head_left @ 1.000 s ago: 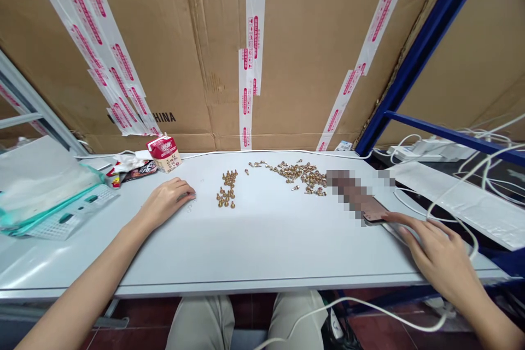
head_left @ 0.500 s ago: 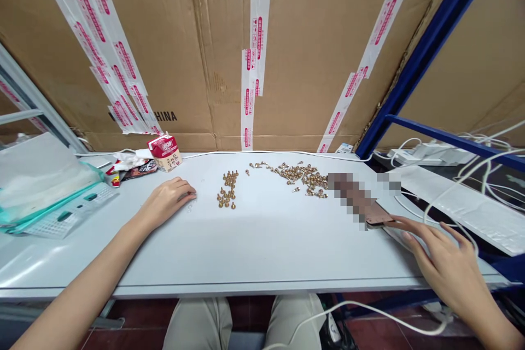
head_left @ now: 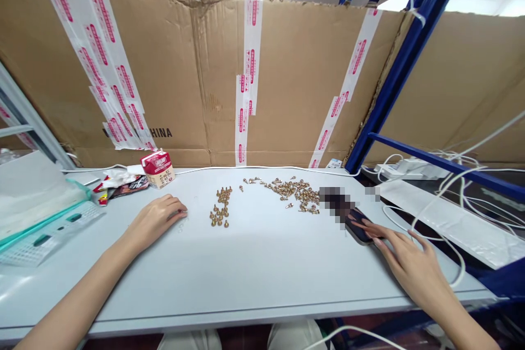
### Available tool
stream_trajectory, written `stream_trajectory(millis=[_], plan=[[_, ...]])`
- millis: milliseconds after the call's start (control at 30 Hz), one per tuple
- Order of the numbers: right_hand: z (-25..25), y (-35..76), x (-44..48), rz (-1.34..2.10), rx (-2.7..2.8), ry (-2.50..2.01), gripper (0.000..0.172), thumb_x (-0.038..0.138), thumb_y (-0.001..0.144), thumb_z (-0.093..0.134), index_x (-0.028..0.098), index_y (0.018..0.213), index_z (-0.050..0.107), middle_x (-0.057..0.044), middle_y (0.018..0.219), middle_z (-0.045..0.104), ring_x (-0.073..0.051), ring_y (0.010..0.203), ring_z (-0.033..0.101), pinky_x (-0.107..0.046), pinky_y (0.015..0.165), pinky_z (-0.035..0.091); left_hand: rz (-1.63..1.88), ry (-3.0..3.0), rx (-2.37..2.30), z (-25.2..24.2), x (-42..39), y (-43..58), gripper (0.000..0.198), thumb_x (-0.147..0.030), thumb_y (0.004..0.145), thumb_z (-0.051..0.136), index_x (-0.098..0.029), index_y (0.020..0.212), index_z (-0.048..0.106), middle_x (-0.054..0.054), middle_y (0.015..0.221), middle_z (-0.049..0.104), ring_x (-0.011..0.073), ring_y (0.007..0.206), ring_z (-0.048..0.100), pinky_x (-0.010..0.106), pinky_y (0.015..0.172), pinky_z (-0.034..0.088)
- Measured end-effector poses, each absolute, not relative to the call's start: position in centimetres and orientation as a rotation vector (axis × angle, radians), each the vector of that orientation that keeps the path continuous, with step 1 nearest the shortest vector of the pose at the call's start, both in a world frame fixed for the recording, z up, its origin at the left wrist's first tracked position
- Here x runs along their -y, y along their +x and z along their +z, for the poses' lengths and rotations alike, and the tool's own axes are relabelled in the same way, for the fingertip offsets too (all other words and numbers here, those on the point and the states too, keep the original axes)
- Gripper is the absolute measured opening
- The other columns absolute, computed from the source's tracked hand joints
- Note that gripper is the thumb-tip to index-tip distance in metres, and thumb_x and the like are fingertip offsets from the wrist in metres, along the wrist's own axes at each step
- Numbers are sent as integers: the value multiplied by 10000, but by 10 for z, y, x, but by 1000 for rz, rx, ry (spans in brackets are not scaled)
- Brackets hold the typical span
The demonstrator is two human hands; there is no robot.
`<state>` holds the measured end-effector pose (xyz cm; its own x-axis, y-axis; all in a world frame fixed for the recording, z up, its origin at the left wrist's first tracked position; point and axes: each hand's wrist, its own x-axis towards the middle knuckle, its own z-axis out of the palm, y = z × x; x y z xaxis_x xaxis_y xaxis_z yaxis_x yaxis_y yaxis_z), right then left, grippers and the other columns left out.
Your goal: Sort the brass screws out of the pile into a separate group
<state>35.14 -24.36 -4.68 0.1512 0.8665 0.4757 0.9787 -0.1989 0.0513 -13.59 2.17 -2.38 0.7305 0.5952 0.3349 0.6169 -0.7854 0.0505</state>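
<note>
Directions are taken from the middle of the tabletop, with 12 o'clock at the far edge. The left hand is placed at 8 o'clock, released and empty, with its fingers lightly curled on the surface just beside a column of brass screws at 11 o'clock. A larger heap of brass screws is spread at 1 o'clock. The right hand is placed at 4 o'clock, unclenched, with its extended fingers laid on a dark smartphone at 3 o'clock; no closed grip is shown. The smartphone's far end is obscured by pixelation. The screws are judged light, stiff and apt to roll, and are best pinched by the head. The smartphone is judged rigid, smooth and breakable, and is best taken by its long edges. Compared with the earlier frame, the view is tilted higher, and the right fingers are placed farther over the smartphone.
</note>
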Motion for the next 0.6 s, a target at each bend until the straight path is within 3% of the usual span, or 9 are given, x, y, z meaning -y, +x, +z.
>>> stream_trajectory(millis=[233, 433, 600], plan=[[-37, 344, 232, -531, 1796, -2150, 374, 439, 872, 306, 261, 1163, 458, -45, 1134, 596, -220, 1065, 531, -475, 971, 274, -520, -2864, 1007, -22, -20, -136, 297, -400, 854, 385, -198, 837, 601, 42, 835, 617, 171, 813, 532, 281, 743, 397], [-34, 347, 218, -405, 1879, -2126, 375, 433, 881, 293, 235, 1178, 408, -60, 1147, 588, -206, 1075, 536, -515, 1065, 94, -565, -2869, 1012, -19, -18, -135, 290, -393, 846, 396, -198, 813, 608, 38, 813, 623, 170, 803, 533, 272, 727, 403], [-32, 360, 225, -413, 1853, -2166, 373, 458, 872, 304, 235, 1144, 429, -58, 1131, 594, -215, 1050, 554, -531, 1063, 81, -582, -2878, 984, -22, -21, -136, 297, -395, 846, 392, -195, 816, 609, 42, 821, 622, 166, 800, 536, 273, 724, 409]])
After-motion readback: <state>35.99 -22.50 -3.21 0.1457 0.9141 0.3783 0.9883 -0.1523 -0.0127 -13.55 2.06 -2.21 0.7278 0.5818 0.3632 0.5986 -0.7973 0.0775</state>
